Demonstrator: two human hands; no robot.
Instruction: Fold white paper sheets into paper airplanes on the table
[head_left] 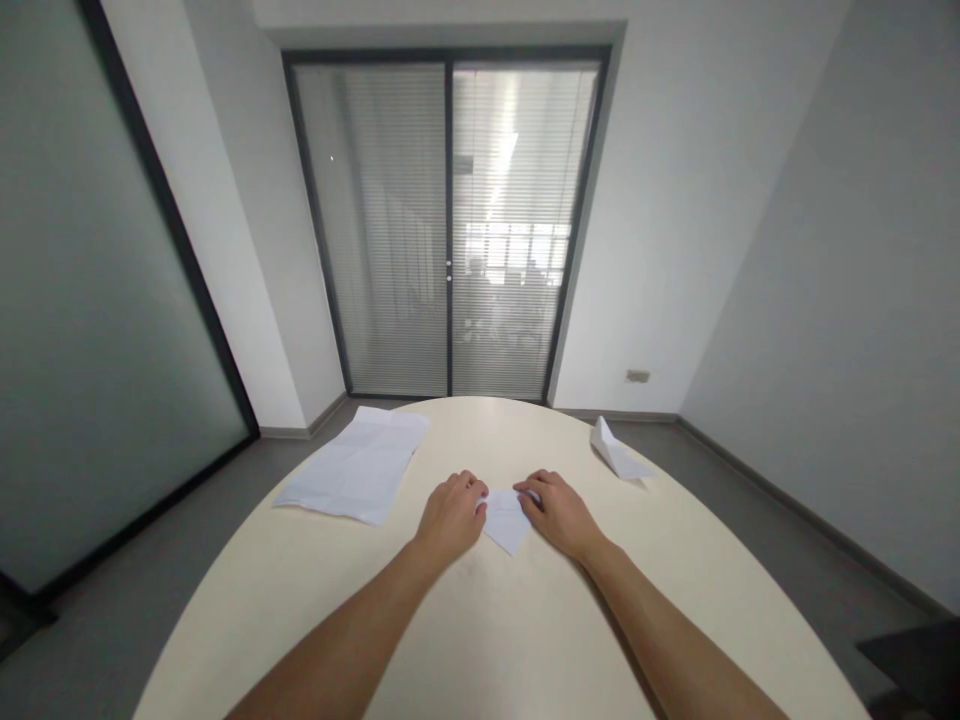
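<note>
near paper (507,524): white | left paper (360,465): white | right paper (618,459): white | table (480,640): cream | far blinds (517,200): grey, fine horizontal stripes | door frame (449,335): black | left glass (97,320): grey-green | right wall (847,330): pale grey | floor (217,500): dark grey

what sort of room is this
Probably a small office meeting room: a round table, a sliding glass door with blinds, and plain white walls.
</note>
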